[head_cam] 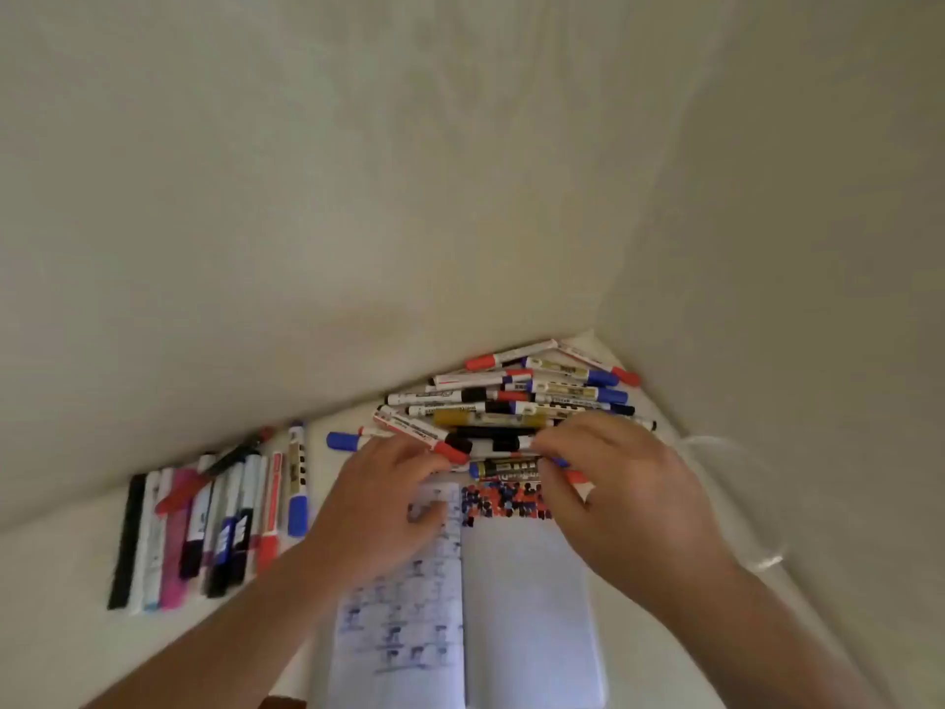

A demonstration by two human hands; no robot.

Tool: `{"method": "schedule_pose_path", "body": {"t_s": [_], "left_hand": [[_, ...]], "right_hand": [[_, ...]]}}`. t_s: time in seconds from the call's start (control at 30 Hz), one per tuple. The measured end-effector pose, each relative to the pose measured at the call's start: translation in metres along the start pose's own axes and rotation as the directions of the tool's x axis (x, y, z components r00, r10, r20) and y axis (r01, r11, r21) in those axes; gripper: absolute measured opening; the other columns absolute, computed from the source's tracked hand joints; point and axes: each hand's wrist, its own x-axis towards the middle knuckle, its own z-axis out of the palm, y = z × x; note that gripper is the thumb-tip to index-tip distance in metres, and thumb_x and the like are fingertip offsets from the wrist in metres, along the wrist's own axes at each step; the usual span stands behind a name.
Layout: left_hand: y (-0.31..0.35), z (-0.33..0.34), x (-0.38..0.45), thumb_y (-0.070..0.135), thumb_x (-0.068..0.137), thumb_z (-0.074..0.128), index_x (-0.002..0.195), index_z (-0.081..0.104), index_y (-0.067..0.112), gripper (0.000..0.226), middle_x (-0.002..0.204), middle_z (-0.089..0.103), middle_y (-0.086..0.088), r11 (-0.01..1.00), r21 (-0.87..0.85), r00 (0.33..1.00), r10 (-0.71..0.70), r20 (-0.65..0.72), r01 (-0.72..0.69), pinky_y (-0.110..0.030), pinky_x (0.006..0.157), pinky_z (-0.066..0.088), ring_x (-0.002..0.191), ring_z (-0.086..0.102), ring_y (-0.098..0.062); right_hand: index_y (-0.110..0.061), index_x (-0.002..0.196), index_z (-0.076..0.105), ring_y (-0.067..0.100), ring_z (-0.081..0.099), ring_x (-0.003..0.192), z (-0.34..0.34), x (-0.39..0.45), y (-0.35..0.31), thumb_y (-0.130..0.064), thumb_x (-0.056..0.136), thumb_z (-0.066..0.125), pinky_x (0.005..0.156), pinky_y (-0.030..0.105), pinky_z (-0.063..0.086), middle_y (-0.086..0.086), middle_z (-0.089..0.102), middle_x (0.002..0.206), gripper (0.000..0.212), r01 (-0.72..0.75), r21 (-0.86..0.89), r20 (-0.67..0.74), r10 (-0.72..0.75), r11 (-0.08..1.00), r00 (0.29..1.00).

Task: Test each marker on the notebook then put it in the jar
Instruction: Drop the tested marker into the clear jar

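Observation:
An open notebook (526,606) lies in front of me, with blue scribbles on its left page and red, blue and black dots along the top of its right page. My right hand (624,488) grips a marker with a blue cap and a gold and black label (506,469), held level just above the dots. My left hand (388,498) lies over the top of the left page. Its fingertips are beside the marker's blue cap and a red-capped marker (450,449); blur hides whether they hold anything. A clear jar-like container (741,509) is faintly visible at the right.
A heap of several markers (532,396) fills the corner beyond the notebook. A row of several markers (215,519) lies side by side at the left, with a blue-capped one (297,483) nearest the notebook. Pale walls close in behind and at the right.

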Motion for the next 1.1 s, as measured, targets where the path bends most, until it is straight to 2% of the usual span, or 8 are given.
{"method": "schedule_pose_path", "body": {"t_s": [0.13, 0.27, 0.4, 0.6, 0.73, 0.87, 0.97, 1.1], "left_hand": [[-0.007, 0.036, 0.010, 0.063, 0.091, 0.050, 0.130, 0.061, 0.043, 0.045, 0.122, 0.060, 0.018, 0.988, 0.133, 0.991, 0.086, -0.099, -0.072, -0.036, 0.097, 0.045, 0.115, 0.053, -0.011], [-0.004, 0.054, 0.014, 0.069, 0.087, 0.051, 0.113, 0.062, 0.042, 0.040, 0.102, 0.064, 0.020, 0.980, 0.180, 0.964, 0.130, -0.231, -0.089, -0.037, 0.086, 0.045, 0.097, 0.056, -0.009], [0.015, 0.059, 0.021, 0.068, 0.087, 0.052, 0.114, 0.062, 0.042, 0.039, 0.100, 0.065, 0.018, 0.942, 0.298, 0.913, 0.250, -0.323, -0.152, -0.037, 0.082, 0.044, 0.094, 0.059, -0.013], [0.026, 0.071, -0.001, 0.041, 0.092, 0.067, 0.098, 0.076, 0.030, 0.016, 0.101, 0.064, 0.008, 0.919, 0.363, 0.876, 0.294, -0.381, -0.151, -0.037, 0.077, 0.040, 0.095, 0.062, -0.023], [0.037, 0.067, -0.026, 0.046, 0.093, 0.062, 0.114, 0.066, 0.037, 0.023, 0.107, 0.069, 0.011, 0.936, 0.335, 0.936, 0.205, -0.285, -0.103, -0.036, 0.077, 0.050, 0.098, 0.064, -0.019], [0.055, 0.067, -0.032, 0.054, 0.095, 0.058, 0.122, 0.062, 0.038, 0.032, 0.090, 0.067, 0.013, 0.969, 0.241, 0.975, 0.103, -0.197, -0.054, -0.033, 0.071, 0.050, 0.086, 0.063, -0.013], [0.060, 0.071, -0.023, 0.059, 0.094, 0.056, 0.111, 0.059, 0.039, 0.026, 0.082, 0.062, 0.013, 0.966, 0.259, 0.980, 0.072, -0.186, -0.022, -0.031, 0.065, 0.047, 0.076, 0.059, -0.009], [0.057, 0.072, -0.007, 0.058, 0.098, 0.047, 0.106, 0.057, 0.035, 0.027, 0.087, 0.063, 0.009, 0.946, 0.319, 0.988, 0.099, -0.122, -0.055, -0.033, 0.069, 0.052, 0.080, 0.061, -0.015]], "right_hand": [[-0.025, 0.095, 0.077, 0.022, 0.069, 0.079, -0.003, -0.007, 0.022, -0.025, 0.092, 0.067, 0.063, 0.036, 0.058, -0.007, 0.073, 0.088, 0.011, 0.124, -0.166, -0.032, -0.131, 0.978, 0.991], [-0.023, 0.091, 0.074, 0.031, 0.065, 0.082, 0.007, -0.028, 0.026, -0.028, 0.095, 0.062, 0.066, 0.043, 0.054, -0.003, 0.069, 0.087, 0.014, 0.237, -0.249, -0.004, -0.246, 0.939, 0.969], [-0.022, 0.100, 0.073, 0.031, 0.061, 0.086, 0.042, -0.065, 0.015, -0.027, 0.095, 0.059, 0.067, 0.043, 0.052, -0.002, 0.066, 0.092, 0.016, 0.339, -0.146, -0.004, -0.343, 0.929, 0.939], [-0.025, 0.127, 0.069, 0.008, 0.053, 0.091, 0.100, -0.119, 0.043, -0.020, 0.091, 0.067, 0.085, 0.039, 0.055, -0.009, 0.065, 0.109, 0.036, 0.057, 0.011, -0.007, -0.057, 0.998, 0.998], [-0.029, 0.141, 0.059, 0.019, 0.060, 0.103, 0.097, -0.138, 0.039, -0.023, 0.094, 0.063, 0.088, 0.036, 0.052, -0.004, 0.059, 0.127, 0.048, -0.051, -0.053, 0.067, 0.054, 0.997, 0.996], [-0.029, 0.153, 0.044, 0.023, 0.056, 0.118, 0.094, -0.135, 0.037, -0.025, 0.096, 0.060, 0.093, 0.037, 0.051, -0.001, 0.046, 0.140, 0.060, -0.098, -0.098, 0.088, 0.107, 0.990, 0.990], [-0.031, 0.156, 0.037, 0.023, 0.056, 0.117, 0.102, -0.121, 0.046, -0.025, 0.098, 0.057, 0.086, 0.033, 0.048, 0.000, 0.041, 0.138, 0.063, -0.110, -0.168, 0.124, 0.131, 0.980, 0.983], [-0.036, 0.138, 0.050, 0.026, 0.055, 0.107, 0.122, -0.091, 0.062, -0.022, 0.099, 0.053, 0.071, 0.036, 0.046, 0.001, 0.039, 0.120, 0.042, -0.032, -0.314, 0.098, 0.066, 0.949, 0.993]]}}
